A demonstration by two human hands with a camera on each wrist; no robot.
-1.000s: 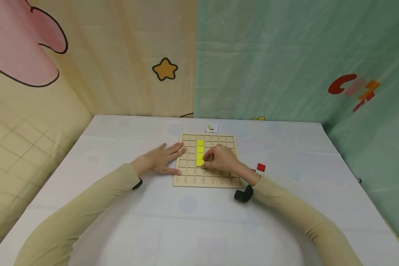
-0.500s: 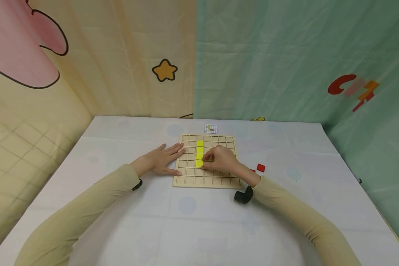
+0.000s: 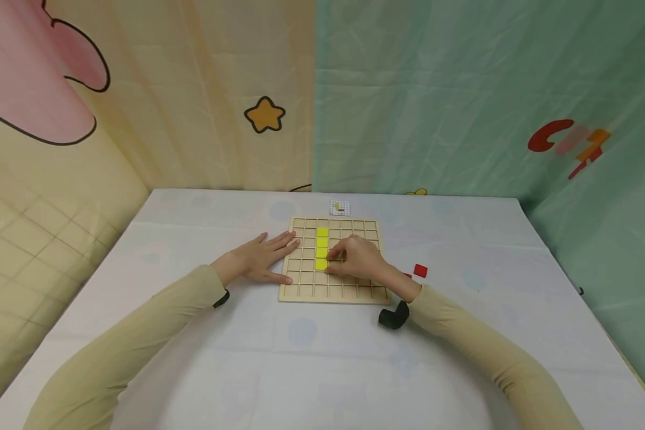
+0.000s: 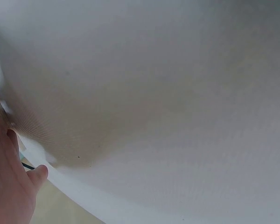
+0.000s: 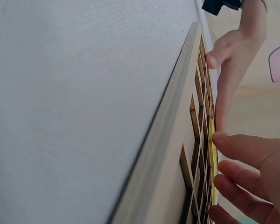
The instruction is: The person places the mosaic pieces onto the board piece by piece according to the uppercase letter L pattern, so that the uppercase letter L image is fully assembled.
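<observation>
The left hand (image 3: 263, 257), fingers spread, rests on a pale wooden grid board (image 3: 335, 291). The right hand (image 3: 359, 257) bends its fingertips to its yellow square tiles (image 3: 322, 242); pinching or not, I cannot tell. Only the head view shows red tiles (image 3: 420, 270).

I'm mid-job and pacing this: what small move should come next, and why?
Probably move the right hand from the yellow squares to the fully visible red tile: four yellow squares line up on the board, the card shows red as well as yellow, and that tile lies off the board.
</observation>
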